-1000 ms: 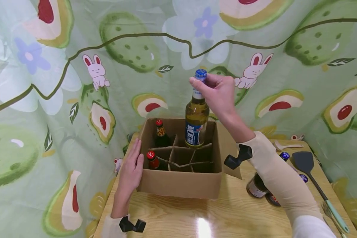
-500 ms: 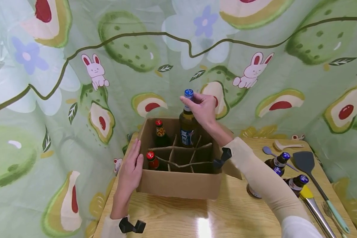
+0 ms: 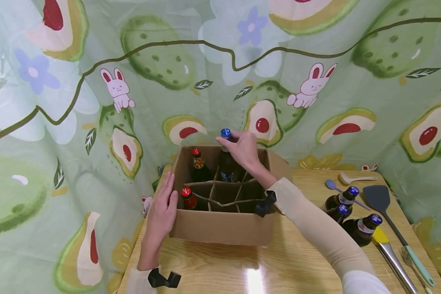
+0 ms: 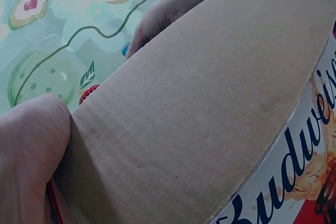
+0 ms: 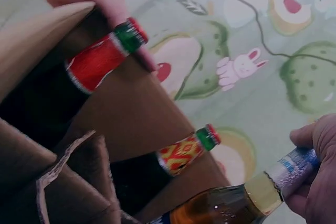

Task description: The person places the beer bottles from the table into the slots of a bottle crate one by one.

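My right hand [image 3: 243, 151] pinches the neck of a blue-capped beer bottle [image 3: 226, 163], which stands partly down in the back middle compartment of a cardboard box [image 3: 224, 226]. In the right wrist view the bottle's foil neck [image 5: 294, 174] shows between thumb and fingers. The left hand [image 3: 163, 208] rests with straight fingers along the box's left wall. Two red-capped green bottles, one at the back left [image 3: 198, 165] and one at the front left [image 3: 188, 199], sit in the left compartments. Cardboard dividers [image 3: 224, 190] split the box; its lower inside is dark.
Three blue-capped dark bottles [image 3: 361, 228] stand on the wooden table [image 3: 213, 265] at right. Around them lie a spatula [image 3: 376, 200], a yellow-headed brush [image 3: 389, 253], a fork [image 3: 411, 265], a blue spoon [image 3: 331, 185] and a pale ladle [image 3: 356, 179]. A patterned curtain hangs behind.
My right hand has lowered the blue-capped bottle down and leftward, from above the box into the back middle compartment. The left hand has stayed on the box's side.
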Available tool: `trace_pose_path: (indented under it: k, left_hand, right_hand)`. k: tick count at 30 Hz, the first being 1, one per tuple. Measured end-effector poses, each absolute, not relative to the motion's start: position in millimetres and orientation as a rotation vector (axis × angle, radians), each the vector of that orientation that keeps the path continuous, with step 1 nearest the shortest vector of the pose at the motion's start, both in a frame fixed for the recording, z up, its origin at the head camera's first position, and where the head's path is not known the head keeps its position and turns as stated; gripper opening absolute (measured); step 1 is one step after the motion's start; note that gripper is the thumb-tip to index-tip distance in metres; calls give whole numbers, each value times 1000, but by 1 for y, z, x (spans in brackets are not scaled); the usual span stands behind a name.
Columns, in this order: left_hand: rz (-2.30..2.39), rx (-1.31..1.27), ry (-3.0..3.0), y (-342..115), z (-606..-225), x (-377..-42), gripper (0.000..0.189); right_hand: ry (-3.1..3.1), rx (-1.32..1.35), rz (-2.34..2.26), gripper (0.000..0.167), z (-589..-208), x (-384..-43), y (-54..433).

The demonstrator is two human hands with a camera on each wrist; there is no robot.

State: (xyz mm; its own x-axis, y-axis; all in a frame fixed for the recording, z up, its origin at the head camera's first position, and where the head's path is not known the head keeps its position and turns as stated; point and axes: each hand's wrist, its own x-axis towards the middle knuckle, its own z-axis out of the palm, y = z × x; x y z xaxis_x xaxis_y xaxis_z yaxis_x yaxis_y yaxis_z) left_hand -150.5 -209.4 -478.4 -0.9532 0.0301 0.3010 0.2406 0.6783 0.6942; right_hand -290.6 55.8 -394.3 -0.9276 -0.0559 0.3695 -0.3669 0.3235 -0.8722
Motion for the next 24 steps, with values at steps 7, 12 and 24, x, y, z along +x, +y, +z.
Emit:
trace_pose_path:
  k: [7, 12, 24]
  left_hand:
    - [-1136, -217, -2628, -207, -478, -151, 55]
    - [-1151, -222, -2625, -206, -477, -152, 55]
    - [-1188, -204, -2636, -210, -479, -152, 57]
  right_hand:
    - [-2438, 369, 1570, 23, -402, -291, 57]
    - [-2515, 354, 1545, 26, -410, -293, 57]
    - [-2782, 253, 1462, 47, -425, -298, 47]
